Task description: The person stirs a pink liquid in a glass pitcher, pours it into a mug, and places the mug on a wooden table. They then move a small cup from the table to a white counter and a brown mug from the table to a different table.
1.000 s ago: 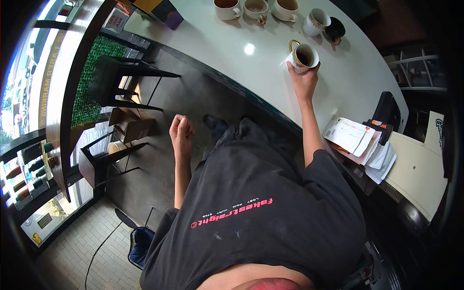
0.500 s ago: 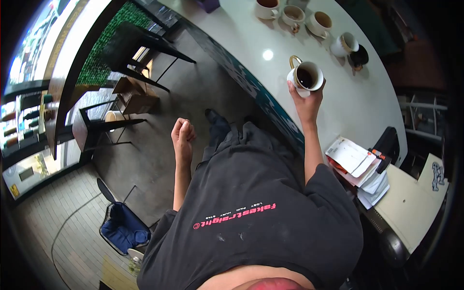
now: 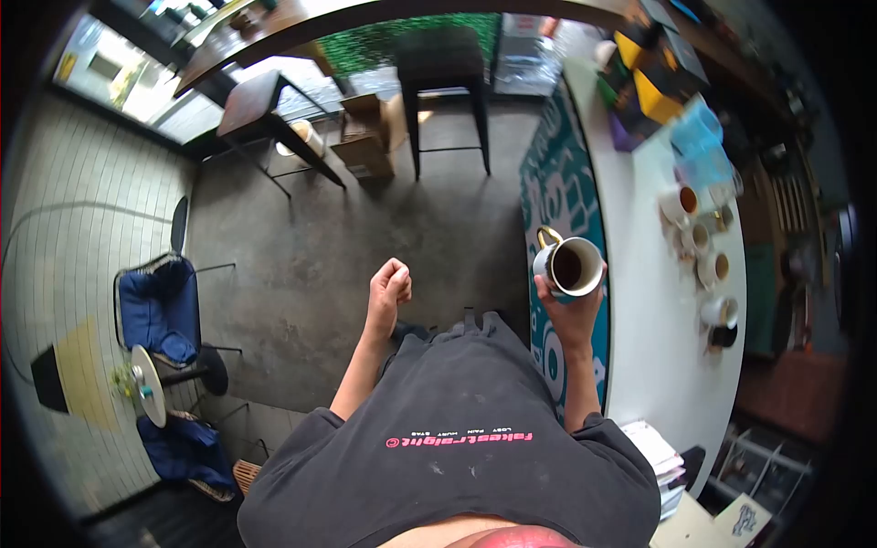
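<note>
A white mug [image 3: 545, 267] with a gold handle, partly filled with dark liquid, is gripped in my right hand [image 3: 575, 315]. The mug is upright or nearly so, its handle pointing up and left in view. It is held beside the near edge of the white counter [image 3: 630, 365]. My left hand [image 3: 390, 294] is a closed fist over the floor, to the left of the mug. Whether anything is inside that fist I cannot make out. Along the counter stand several cups, among them a mug of brown liquid [image 3: 678, 206] and a white cup [image 3: 719, 311] by a small black cup [image 3: 723, 337].
Blue translucent containers [image 3: 702, 137] and yellow-and-black boxes [image 3: 653, 87] sit at the counter's far end. Papers [image 3: 658, 457] are stacked at its near end. Ahead are a dark stool [image 3: 443, 82] and a cardboard box [image 3: 365, 137]. A chair with blue cushions [image 3: 157, 306] stands left.
My view has swung left, toward the stools and floor. The mug, still in my right hand, has gone from over the counter to beside its edge. My left hand stays closed.
</note>
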{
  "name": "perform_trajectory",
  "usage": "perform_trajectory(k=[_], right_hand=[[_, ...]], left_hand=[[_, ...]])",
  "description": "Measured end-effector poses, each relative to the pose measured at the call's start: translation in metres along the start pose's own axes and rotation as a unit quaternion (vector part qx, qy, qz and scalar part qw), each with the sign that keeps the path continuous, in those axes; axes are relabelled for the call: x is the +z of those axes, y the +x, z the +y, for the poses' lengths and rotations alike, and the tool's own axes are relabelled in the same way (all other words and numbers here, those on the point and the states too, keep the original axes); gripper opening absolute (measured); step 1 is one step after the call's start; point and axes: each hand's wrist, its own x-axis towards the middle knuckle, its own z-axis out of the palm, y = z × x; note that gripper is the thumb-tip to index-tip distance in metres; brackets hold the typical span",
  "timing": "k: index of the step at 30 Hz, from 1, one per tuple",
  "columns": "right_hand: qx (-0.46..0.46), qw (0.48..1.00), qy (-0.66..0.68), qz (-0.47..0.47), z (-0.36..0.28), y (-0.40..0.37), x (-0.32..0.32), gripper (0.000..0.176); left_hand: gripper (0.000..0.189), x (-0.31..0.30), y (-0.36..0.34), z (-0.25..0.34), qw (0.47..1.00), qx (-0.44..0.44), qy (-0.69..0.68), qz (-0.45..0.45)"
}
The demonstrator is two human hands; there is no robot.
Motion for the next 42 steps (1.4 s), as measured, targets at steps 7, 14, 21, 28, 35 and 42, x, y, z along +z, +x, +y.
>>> perform_trajectory(k=[7,14,21,28,35,42], right_hand=[[-0.067,0.992,0.066,-0.090,-0.090,0.015,0.141,0.065],[-0.127,0.970,0.110,-0.176,-0.169,0.011,0.278,0.062],[-0.112,0.951,0.160,-0.241,-0.226,0.007,0.381,0.062],[-0.134,0.939,0.163,-0.272,-0.254,0.027,0.462,0.064],[-0.119,0.932,0.188,-0.285,-0.267,0.095,0.555,0.066],[-0.170,0.930,0.141,-0.294,-0.300,0.217,0.627,0.071]], left_hand=[[0.019,-0.134,-0.053,0.049,0.990,0.064,-0.024,0.121],[0.020,-0.264,-0.102,0.083,0.963,0.111,-0.051,0.238],[0.020,-0.349,-0.139,0.107,0.941,0.129,-0.053,0.310],[0.022,-0.402,-0.123,0.123,0.922,0.146,-0.075,0.352],[0.024,-0.457,-0.054,0.154,0.907,0.160,-0.054,0.386],[0.021,-0.519,0.078,0.227,0.902,0.208,-0.066,0.372]])
